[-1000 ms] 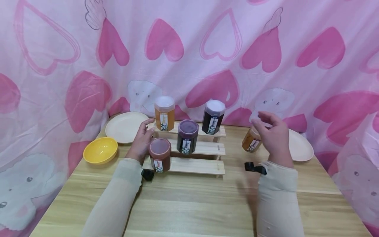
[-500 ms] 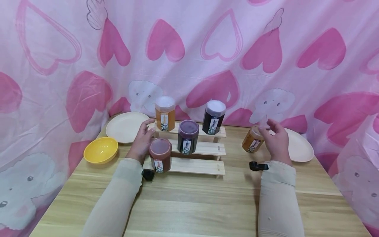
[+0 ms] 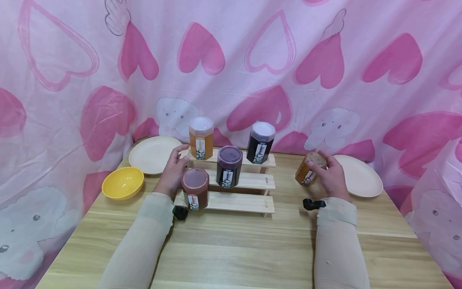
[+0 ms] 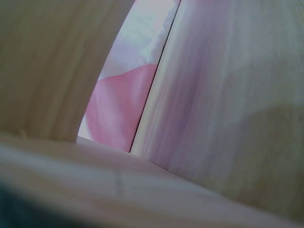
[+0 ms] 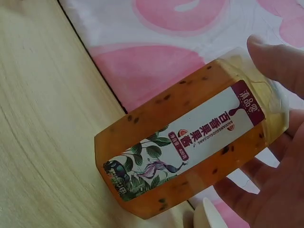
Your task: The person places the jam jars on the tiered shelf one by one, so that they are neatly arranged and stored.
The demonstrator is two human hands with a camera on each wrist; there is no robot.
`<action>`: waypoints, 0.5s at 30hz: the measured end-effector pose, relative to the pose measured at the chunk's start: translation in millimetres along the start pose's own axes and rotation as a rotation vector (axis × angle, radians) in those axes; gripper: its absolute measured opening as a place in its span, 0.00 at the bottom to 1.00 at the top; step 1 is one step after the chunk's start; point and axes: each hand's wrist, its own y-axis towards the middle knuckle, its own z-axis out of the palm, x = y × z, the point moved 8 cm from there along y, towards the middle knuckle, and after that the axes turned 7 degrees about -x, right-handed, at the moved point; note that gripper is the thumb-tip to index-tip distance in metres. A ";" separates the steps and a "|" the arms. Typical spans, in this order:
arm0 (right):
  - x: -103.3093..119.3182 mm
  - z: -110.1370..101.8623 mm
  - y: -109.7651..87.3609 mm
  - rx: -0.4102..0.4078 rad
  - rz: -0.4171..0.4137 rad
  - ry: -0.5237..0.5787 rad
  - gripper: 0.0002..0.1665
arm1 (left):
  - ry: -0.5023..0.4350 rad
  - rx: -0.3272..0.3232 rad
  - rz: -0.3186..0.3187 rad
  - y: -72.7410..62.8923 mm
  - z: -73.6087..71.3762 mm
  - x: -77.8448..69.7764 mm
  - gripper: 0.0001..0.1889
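Note:
In the head view my right hand (image 3: pixel 332 176) holds a jar of orange passion fruit jam (image 3: pixel 307 172) near its lid. The right wrist view shows the thumb (image 5: pixel 280 61) on one side of the jam jar (image 5: pixel 190 137) and fingers on the other; its base meets the table. My left hand (image 3: pixel 172 172) rests at the left end of the three-tier wooden rack (image 3: pixel 231 202), beside a red-brown jar (image 3: pixel 195 190). Its far fingers are hidden, so I cannot see whether it grips the rack. The left wrist view shows mostly wooden boards (image 4: pixel 228 95).
On the rack stand a yellow-orange jar (image 3: pixel 201 140), a black jar (image 3: pixel 260 144) and a dark purple jar (image 3: pixel 229 168). To the left are a cream plate (image 3: pixel 151 154) and a yellow bowl (image 3: pixel 122 183). Another cream plate (image 3: pixel 362 176) lies behind the right hand. A pink curtain (image 3: pixel 231 80) hangs behind the table.
My right hand has come down from above the orange jar, and its thumb and fingers have closed about the jar's upper part. The left hand and the other jars stay put.

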 end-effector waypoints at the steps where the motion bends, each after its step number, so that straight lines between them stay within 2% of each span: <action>1: 0.4 -0.3 -0.4 -0.004 -0.001 -0.003 0.51 | 0.000 0.000 0.000 0.1 0.1 0.1 0.23; 4: 0.7 -1.4 -1.0 -0.004 0.003 -0.006 0.53 | 0.007 -0.002 -0.006 0.4 -0.2 0.8 0.23; 11: 1.4 0.3 -3.7 0.070 -0.048 -0.031 0.51 | 0.037 0.003 -0.031 0.3 -1.6 2.5 0.24; 15: 0.6 -0.7 -2.0 0.062 -0.040 -0.032 0.50 | 0.050 0.005 -0.035 -0.4 -2.3 1.7 0.24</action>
